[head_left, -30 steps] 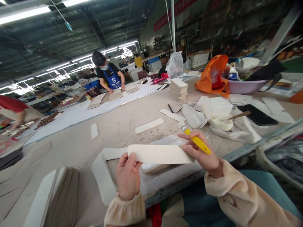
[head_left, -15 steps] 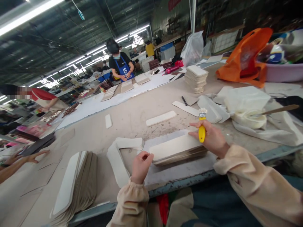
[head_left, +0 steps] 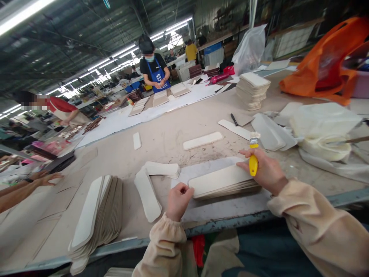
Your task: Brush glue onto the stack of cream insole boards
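Note:
In front of me a stack of long white rounded strips lies on a pale sheet near the table edge. My left hand is closed, thumb and finger pinching the near left corner of the top strip. My right hand grips a yellow-handled paintbrush, bristles up and coated with something white; its fingertips also touch the right end of the stack. Left of the stack lie bent white strips. A fanned stack of similar strips stands farther left.
A tub of creamy white paste sits in plastic wrap at right. Behind are single strips, a tall stack and an orange bag. A co-worker's hand rests at far left; a person in a blue apron works across the table.
The view has turned slightly, so the scene sits differently in the frame. Both hands keep their places at the stack, the paintbrush still in the right.

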Demonstrator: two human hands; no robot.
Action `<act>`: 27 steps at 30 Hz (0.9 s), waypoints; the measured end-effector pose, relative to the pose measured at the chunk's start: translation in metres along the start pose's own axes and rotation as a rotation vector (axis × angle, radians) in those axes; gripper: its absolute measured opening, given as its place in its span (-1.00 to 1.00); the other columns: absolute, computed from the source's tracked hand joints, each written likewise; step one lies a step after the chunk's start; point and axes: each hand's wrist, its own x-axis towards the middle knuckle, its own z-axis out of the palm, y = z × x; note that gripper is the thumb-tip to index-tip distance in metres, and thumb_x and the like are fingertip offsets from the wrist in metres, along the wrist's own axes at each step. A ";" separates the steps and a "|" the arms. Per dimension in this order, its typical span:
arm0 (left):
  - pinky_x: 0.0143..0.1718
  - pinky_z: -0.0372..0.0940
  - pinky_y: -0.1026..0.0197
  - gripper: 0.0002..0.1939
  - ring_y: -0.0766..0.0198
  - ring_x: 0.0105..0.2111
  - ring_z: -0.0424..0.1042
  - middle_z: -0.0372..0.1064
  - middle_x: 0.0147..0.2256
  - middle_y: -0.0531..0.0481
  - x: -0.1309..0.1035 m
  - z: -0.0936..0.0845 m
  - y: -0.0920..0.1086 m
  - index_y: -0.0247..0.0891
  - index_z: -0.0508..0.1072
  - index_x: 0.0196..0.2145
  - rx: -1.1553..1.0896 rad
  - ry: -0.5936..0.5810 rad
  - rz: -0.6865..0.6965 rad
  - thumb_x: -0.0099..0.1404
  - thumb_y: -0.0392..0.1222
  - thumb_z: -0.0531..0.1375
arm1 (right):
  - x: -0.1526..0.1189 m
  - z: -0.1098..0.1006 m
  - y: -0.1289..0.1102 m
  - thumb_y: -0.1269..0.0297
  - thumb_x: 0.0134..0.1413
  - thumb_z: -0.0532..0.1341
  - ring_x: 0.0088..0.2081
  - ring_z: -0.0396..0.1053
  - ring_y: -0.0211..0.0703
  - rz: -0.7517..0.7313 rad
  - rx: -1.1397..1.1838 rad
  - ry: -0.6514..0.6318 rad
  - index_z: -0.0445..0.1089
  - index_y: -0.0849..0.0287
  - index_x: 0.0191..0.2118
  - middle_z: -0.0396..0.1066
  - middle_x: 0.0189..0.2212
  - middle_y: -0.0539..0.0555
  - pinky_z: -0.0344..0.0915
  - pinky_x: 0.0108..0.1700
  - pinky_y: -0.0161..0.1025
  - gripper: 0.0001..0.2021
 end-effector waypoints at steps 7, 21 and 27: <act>-0.42 0.16 0.26 -0.71 0.32 -0.54 0.28 0.27 -0.58 0.16 0.001 0.003 -0.004 -0.26 0.36 -0.28 -0.037 0.049 -0.024 0.07 -0.06 0.25 | -0.003 0.002 0.004 -0.20 0.07 0.16 -0.37 0.45 0.08 0.017 -0.017 -0.048 0.27 0.03 -0.23 0.49 -0.12 0.11 0.36 -0.36 0.00 -0.61; -0.50 0.17 0.25 -0.43 0.29 -0.54 0.28 0.29 -0.52 0.12 0.003 0.001 -0.009 -0.29 0.42 -0.12 -0.157 -0.008 -0.053 0.03 0.15 0.31 | -0.025 -0.008 -0.021 0.26 0.20 0.17 0.04 0.38 0.00 -0.268 0.023 -0.071 0.29 0.05 -0.27 0.44 -0.03 0.14 0.36 0.07 0.04 -0.97; -0.50 0.18 0.24 -0.32 0.26 -0.53 0.31 0.30 -0.51 0.10 0.004 0.000 -0.008 -0.31 0.41 -0.09 -0.157 -0.006 -0.071 -0.04 0.24 0.33 | -0.054 0.012 -0.037 0.28 0.24 0.12 0.07 0.38 -0.06 -0.520 0.027 -0.244 0.30 0.11 -0.24 0.41 0.02 0.18 0.23 0.21 0.06 -0.94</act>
